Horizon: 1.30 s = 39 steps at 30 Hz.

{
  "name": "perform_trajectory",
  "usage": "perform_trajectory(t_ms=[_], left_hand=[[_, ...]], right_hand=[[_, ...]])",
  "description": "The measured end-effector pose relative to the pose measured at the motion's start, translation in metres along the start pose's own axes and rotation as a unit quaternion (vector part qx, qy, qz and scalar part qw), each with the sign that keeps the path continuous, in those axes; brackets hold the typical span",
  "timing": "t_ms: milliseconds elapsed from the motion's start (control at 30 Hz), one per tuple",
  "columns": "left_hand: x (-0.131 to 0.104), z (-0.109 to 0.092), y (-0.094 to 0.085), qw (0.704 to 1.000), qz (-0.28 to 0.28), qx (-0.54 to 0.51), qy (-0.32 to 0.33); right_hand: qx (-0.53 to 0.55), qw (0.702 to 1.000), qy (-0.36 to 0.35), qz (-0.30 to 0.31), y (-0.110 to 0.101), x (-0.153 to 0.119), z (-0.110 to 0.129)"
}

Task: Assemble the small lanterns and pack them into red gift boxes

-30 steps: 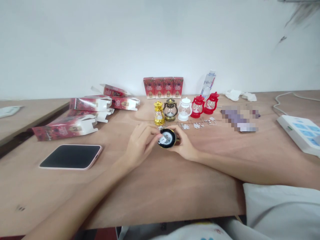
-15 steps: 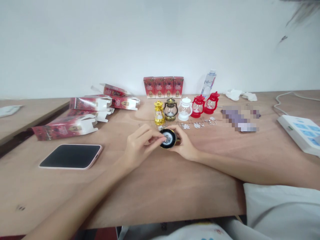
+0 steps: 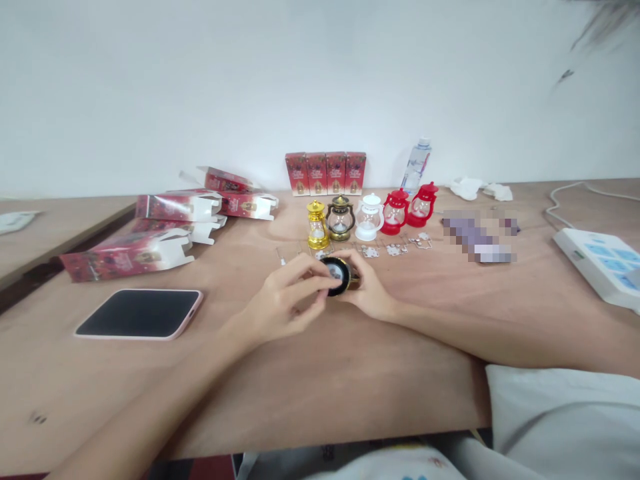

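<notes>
My right hand is wrapped round a small bronze-and-black lantern, tipped so that its round black base faces me. A pale disc shows in the middle of that base. Against it, the fingertips of my left hand are drawn together; whatever they may pinch is too small to make out. Just beyond my hands stand a gold lantern, another bronze lantern, a white lantern and two red lanterns. Small white decorated pieces lie in front of them.
Several upright red boxes stand against the wall beside a water bottle. Opened red boxes lie at left, behind a phone. A white power strip with its cable and crumpled tissue are at right.
My left hand has shifted slightly to the right and its fingers have moved across the lantern's base, covering more of the disc. My right hand keeps its hold.
</notes>
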<state>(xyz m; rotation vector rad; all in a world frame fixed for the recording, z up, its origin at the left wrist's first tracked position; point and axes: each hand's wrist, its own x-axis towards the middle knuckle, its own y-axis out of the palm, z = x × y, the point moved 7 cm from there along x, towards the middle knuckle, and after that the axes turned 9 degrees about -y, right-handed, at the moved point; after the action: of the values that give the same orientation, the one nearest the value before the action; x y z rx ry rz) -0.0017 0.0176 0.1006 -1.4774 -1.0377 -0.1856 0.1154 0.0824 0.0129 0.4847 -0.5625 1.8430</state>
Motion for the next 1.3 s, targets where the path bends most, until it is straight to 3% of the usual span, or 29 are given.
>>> perform_trajectory(t_ms=[167,533,733,967,1133,1300], left_hand=[[0.002,0.003,-0.001,0.996,0.071,-0.048,-0.007],[0.002,0.004,0.004,0.990,0.138,-0.017,0.016],[0.009,0.002,0.008,0.981,0.178,0.022,-0.074],[0.008,-0.002,0.002,0.983,0.117,0.137,0.023],[0.006,0.010,-0.010,0.999,0.013,0.038,-0.029],[0.003,0.019,-0.007,0.994,-0.067,-0.009,-0.085]], right_hand=[[0.012,1.000,-0.010,0.001,0.000,0.001,0.001],[-0.015,1.000,0.001,0.002,-0.001,0.001,0.002],[-0.016,1.000,-0.010,0.003,-0.002,0.001,0.002],[-0.020,1.000,0.017,0.004,-0.001,-0.001,-0.001],[-0.019,1.000,0.015,0.002,-0.001,0.000,0.002],[-0.009,1.000,0.000,0.003,0.000,0.001,0.004]])
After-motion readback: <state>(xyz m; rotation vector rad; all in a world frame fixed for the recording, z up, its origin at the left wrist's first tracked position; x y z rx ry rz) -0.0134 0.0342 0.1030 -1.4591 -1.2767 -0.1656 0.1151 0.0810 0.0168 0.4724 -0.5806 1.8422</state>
